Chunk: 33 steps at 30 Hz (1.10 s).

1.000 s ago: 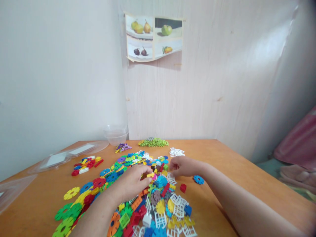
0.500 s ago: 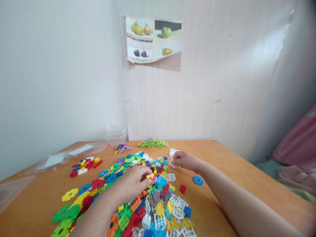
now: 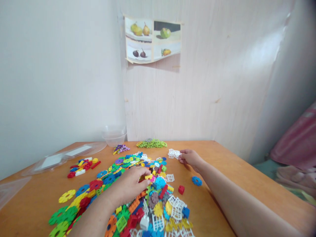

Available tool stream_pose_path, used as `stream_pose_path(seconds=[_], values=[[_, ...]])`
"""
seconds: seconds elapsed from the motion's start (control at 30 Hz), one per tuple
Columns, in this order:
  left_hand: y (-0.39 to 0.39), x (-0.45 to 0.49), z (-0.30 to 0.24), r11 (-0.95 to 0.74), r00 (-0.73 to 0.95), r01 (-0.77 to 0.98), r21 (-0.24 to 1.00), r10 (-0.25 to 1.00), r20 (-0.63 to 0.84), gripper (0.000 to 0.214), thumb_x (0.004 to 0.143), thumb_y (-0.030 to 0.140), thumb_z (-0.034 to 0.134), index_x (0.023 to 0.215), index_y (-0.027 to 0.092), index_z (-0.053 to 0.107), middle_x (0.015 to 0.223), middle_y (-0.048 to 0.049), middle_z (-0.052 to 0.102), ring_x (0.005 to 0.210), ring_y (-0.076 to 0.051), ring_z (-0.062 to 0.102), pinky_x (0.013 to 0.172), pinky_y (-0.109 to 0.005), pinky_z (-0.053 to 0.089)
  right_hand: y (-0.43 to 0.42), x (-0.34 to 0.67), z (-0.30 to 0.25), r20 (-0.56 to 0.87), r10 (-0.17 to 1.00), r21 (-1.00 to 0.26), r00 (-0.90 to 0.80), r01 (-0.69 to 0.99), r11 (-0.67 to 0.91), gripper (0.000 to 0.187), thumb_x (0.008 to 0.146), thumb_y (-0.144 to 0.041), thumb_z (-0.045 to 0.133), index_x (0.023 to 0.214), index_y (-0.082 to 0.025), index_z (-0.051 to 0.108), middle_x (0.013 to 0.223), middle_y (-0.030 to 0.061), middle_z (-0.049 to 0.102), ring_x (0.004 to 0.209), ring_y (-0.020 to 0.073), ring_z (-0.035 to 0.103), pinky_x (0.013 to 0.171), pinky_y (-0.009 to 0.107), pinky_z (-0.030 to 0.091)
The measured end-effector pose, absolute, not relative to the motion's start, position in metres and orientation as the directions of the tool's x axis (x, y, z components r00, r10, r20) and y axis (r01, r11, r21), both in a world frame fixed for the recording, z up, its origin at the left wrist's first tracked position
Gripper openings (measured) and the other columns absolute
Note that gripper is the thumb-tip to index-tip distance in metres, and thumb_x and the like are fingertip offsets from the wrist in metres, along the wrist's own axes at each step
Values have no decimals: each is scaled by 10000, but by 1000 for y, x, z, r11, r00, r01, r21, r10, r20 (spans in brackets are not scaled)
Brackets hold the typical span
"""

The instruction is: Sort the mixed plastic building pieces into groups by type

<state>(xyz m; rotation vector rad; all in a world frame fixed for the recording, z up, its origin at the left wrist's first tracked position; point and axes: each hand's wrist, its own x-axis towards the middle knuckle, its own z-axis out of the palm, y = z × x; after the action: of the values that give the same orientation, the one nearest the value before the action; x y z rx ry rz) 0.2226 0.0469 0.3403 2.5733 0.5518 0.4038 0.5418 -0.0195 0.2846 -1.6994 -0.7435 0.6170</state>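
Note:
My left hand [image 3: 134, 180] rests over a big mixed pile of plastic building pieces [image 3: 134, 205], its fingers curled, with a small yellow brick [image 3: 148, 176] between thumb and forefinger. Further out, my right hand [image 3: 191, 158] pinches the edge of a white lattice piece [image 3: 178, 154]. That piece overlaps a small group of white lattice pieces [image 3: 172, 153] on the table, so its outline is hard to separate. More white lattice pieces [image 3: 176, 208] lie in the pile's near right part, beside yellow pieces [image 3: 179, 225].
A blue flower disc [image 3: 197, 180] and a red brick [image 3: 181, 189] lie right of the pile. At the back are green pieces [image 3: 153, 143], purple pieces [image 3: 120, 148] and clear bowls [image 3: 114, 135]. Small bricks [image 3: 82, 167] and clear lids [image 3: 53, 160] lie left on the wooden table [image 3: 247, 184].
My right hand has moved right and slightly away with a white piece, from beside the pile to the white lattice group. My left hand stays nearly still over the pile.

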Motion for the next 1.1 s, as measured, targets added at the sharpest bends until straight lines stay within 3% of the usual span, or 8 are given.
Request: stream_pose_path(seconds=[0.13, 0.27, 0.43, 0.57, 0.7, 0.8, 0.9, 1.1], values=[[47, 223, 341, -802, 875, 307, 512, 450, 181, 294, 874, 427, 491, 958, 228, 691, 953, -49, 689, 908, -225, 600, 808, -313, 448, -25, 536, 294, -6, 786, -948, 619, 248, -202, 159, 774, -154, 631, 928, -162, 593, 685, 24, 657, 585, 115, 626, 542, 194, 509], [47, 223, 341, -802, 875, 299, 517, 446, 187, 293, 869, 433, 502, 986, 238, 687, 974, -49, 697, 937, -234, 606, 839, -321, 453, -35, 522, 308, -23, 900, -880, 436, 418, -225, 87, 731, -210, 676, 792, -170, 628, 615, -13, 625, 560, 104, 566, 493, 186, 412], [47, 222, 341, -803, 873, 303, 513, 450, 189, 313, 864, 448, 498, 1007, 240, 683, 1008, -49, 699, 969, -239, 607, 860, -327, 455, -43, 502, 318, -131, 980, -760, 150, 619, -196, 294, 518, -204, 845, 770, -180, 695, 684, -36, 649, 639, 119, 549, 535, 200, 364], [48, 222, 340, -806, 875, 303, 509, 447, 187, 312, 869, 450, 496, 1005, 240, 684, 1011, -50, 700, 960, -237, 610, 858, -328, 455, -44, 494, 321, -146, 987, -599, 68, 788, -143, 306, 522, -223, 843, 780, -200, 678, 709, -52, 621, 641, 113, 515, 515, 199, 309], [49, 222, 338, -810, 872, 302, 502, 447, 197, 290, 871, 436, 501, 992, 248, 686, 1017, -45, 698, 949, -237, 612, 848, -329, 455, -44, 493, 321, -149, 985, -734, 91, 657, -172, 221, 535, -187, 814, 680, -179, 647, 600, -60, 577, 567, 94, 469, 476, 200, 276], [49, 222, 338, -815, 872, 301, 496, 445, 201, 288, 872, 430, 502, 1000, 249, 686, 1028, -43, 697, 952, -235, 611, 854, -328, 451, -41, 500, 318, -114, 980, -811, 165, 554, -187, 143, 637, -213, 747, 673, -175, 614, 559, -60, 554, 522, 80, 461, 468, 193, 301], [48, 222, 338, -820, 876, 296, 489, 437, 203, 297, 876, 432, 491, 1001, 245, 685, 1032, -44, 694, 956, -232, 608, 856, -326, 449, -36, 514, 312, -53, 938, -880, 341, 429, -205, 106, 738, -225, 648, 697, -182, 559, 537, -65, 520, 458, 63, 429, 433, 183, 304], [50, 222, 337, -826, 885, 301, 477, 429, 183, 313, 884, 448, 483, 996, 228, 678, 1007, -46, 692, 932, -222, 602, 829, -318, 450, -26, 544, 295, -53, 778, -966, 626, 165, -199, 149, 755, -147, 616, 672, -179, 496, 522, -34, 539, 414, 63, 466, 378, 166, 342]])
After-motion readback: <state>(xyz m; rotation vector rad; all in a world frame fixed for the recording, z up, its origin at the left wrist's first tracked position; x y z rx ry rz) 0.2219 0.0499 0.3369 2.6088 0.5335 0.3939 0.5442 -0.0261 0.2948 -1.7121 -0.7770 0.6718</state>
